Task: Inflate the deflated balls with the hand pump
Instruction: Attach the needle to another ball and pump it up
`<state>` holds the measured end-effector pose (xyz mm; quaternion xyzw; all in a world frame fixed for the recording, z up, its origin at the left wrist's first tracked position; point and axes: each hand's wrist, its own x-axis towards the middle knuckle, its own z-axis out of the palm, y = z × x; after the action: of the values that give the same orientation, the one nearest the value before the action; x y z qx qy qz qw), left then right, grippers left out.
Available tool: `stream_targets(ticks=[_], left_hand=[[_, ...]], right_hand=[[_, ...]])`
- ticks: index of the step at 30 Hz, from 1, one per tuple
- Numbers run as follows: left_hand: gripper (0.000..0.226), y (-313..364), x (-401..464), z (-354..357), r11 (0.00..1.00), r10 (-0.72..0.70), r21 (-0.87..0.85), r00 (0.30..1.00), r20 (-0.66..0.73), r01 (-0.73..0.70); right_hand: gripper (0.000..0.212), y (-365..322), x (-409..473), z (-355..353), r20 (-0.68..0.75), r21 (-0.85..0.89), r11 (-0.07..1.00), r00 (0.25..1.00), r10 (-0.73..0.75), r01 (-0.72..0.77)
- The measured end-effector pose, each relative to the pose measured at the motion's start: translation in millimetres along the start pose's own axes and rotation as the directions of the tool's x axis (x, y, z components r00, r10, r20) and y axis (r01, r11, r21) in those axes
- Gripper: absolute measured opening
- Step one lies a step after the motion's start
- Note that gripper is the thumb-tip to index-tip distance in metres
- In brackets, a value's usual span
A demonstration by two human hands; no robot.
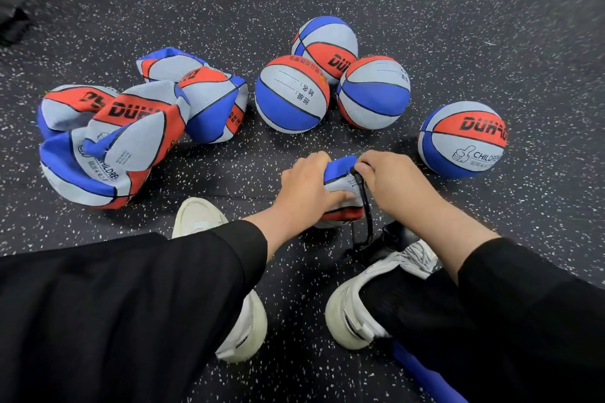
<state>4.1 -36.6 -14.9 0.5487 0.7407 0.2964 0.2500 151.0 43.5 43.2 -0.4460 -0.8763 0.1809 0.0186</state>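
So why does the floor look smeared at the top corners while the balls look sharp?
In the head view, the speckled floor streaks towards the edges, which looks like wide-angle stretching plus some motion blur; the centre stays crisp, so print on the inflated ball reads clearly. Lighting is soft and even, with only faint shadows under the balls and no glare.

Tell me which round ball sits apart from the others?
The inflated ball far right, showing a thumbs-up logo; the other three round ones cluster together behind.

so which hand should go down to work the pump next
Probably the right hand: it pinches the hose end at the flat ball, nearest the pump. The left hand grips the ball, steadying it.
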Motion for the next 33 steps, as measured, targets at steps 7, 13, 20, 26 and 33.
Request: stream_targets(ticks=[7,13,20,26,33], left_hand=[[0.052,0.0,-2.5,-2.4,1.0,0.026,-0.016,0.999,0.022,-0.026],[0.051,1.2,-3.9,-5.4,0.999,0.006,-0.032,0.999,0.049,-0.005],[0.048,5.5,8.1,-4.7,0.998,0.004,0.066,0.997,0.073,-0.009],[0.05,-7.8,13.7,-18.4,0.982,-0.054,-0.172,0.993,0.106,0.072],[0.04,2.2,3.6,-22.6,0.994,-0.01,0.113,0.992,0.129,-0.005]], right_hand=[[0.028,-3.3,1.0,5.0,0.028,0.009,1.0,0.999,0.019,-0.02],[0.028,-5.5,1.8,9.2,0.042,0.013,1.0,0.999,0.026,-0.026],[0.035,4.4,0.0,-11.1,0.036,0.057,0.997,0.998,0.05,-0.052],[0.049,15.2,-35.5,-37.1,0.019,0.058,0.995,0.996,0.084,-0.085],[0.039,9.0,-83.6,14.2,0.214,-0.272,0.962,0.972,0.099,-0.038]])
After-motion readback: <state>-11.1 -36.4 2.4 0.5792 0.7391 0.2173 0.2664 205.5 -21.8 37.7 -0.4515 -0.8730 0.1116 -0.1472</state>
